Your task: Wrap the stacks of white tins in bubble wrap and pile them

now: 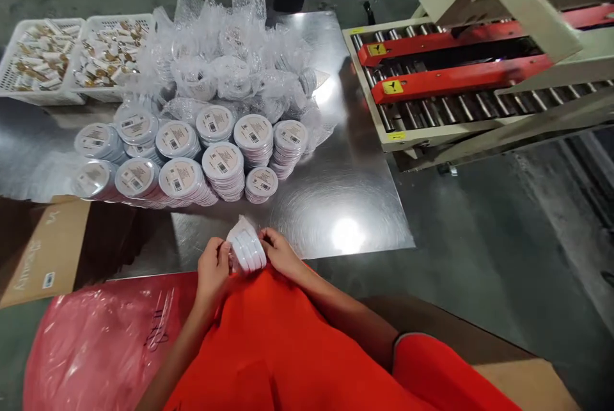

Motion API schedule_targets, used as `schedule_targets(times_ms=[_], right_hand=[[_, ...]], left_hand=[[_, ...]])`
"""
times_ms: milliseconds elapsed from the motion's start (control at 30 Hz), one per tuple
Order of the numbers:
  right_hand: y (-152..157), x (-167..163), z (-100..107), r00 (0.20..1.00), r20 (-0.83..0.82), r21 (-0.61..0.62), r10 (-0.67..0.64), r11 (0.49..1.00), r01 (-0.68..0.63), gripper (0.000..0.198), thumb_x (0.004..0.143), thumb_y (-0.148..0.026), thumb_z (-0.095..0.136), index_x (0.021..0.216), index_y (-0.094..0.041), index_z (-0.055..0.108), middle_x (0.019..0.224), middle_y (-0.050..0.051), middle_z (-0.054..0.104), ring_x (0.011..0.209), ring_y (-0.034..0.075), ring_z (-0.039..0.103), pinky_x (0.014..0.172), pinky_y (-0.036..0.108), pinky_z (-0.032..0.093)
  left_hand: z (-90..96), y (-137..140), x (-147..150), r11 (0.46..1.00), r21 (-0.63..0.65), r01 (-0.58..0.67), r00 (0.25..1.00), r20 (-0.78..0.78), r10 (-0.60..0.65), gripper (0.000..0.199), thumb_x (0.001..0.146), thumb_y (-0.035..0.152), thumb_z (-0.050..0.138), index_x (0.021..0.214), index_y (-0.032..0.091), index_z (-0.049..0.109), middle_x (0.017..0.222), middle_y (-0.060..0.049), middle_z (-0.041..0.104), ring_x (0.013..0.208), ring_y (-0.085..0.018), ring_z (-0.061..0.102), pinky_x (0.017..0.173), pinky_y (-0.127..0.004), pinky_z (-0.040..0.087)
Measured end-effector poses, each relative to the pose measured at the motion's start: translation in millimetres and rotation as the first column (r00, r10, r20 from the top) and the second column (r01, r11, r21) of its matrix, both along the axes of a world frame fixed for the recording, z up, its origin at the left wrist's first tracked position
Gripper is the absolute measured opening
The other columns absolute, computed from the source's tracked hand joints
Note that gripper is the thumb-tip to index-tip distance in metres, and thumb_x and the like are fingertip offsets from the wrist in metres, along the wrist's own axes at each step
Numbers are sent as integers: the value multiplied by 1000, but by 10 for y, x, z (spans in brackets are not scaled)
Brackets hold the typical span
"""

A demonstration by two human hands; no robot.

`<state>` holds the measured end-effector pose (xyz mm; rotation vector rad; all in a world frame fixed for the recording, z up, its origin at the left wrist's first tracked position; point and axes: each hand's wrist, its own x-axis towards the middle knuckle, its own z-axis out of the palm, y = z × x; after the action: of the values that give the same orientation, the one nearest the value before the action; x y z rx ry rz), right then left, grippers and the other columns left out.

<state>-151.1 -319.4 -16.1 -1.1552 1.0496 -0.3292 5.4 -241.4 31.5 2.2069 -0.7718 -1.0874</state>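
Your L hand pinches the L side of the bagged disc stack, thumb & fingers clamped on it, and your R hand grips its R edge, so it's tilted btwn both at the near edge of the metal table. From there, labelled disc stacks stand at 11 to 12 o'clock w/ bubble-wrap bags behind, white baskets btwn 10 & 11. Roller conveyor w/ red rails is at 2, cardboard box at 9, red plastic bag at 8.
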Motion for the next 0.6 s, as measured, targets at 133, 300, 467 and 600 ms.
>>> schedule_targets(times_ms=[133, 300, 467, 600], right_hand=[[-86, -58, 38, 987, -145, -131, 72, 987, -91, 7, 85, -25, 45, 81, -21, 49, 74, 0, 54, 69, 15, 51, 67, 30, 42], [-65, -102, 15, 956, -294, -353, -14, 931, -95, 8, 87, -21, 40, 81, -23, 45, 81, 4, 56, 77, 20, 52, 74, 36, 42], [-91, -74, -19, 974, -220, -297, -44, 954, -24, 15, 93, -29, 35, 98, -22, 48, 82, 3, 57, 73, 19, 56, 71, 35, 46], [-60, -108, -15, 993, -25, -305, 117, 945, -119, 56, 86, -44, 55, 134, -21, 38, 116, 11, 58, 102, 23, 59, 87, 39, 49]], left_hand=[[-122, 78, 61, 989, 83, 121, 992, 21, -123, 19, 83, 36, 42, 69, 24, 45, 55, 2, 50, 55, -18, 49, 58, -28, 32], [-127, 95, 22, 994, 49, 97, 994, -54, -94, 22, 83, 38, 41, 68, 23, 46, 57, 0, 54, 56, -18, 52, 60, -30, 36], [-61, 50, -16, 998, -66, 3, 976, -219, -18, 29, 88, 48, 37, 74, 23, 44, 63, 1, 56, 59, -16, 58, 62, -30, 46], [-54, -76, -127, 993, -113, 28, 961, -272, -58, 31, 88, 50, 38, 74, 23, 45, 66, 0, 58, 61, -16, 58, 61, -29, 47]])
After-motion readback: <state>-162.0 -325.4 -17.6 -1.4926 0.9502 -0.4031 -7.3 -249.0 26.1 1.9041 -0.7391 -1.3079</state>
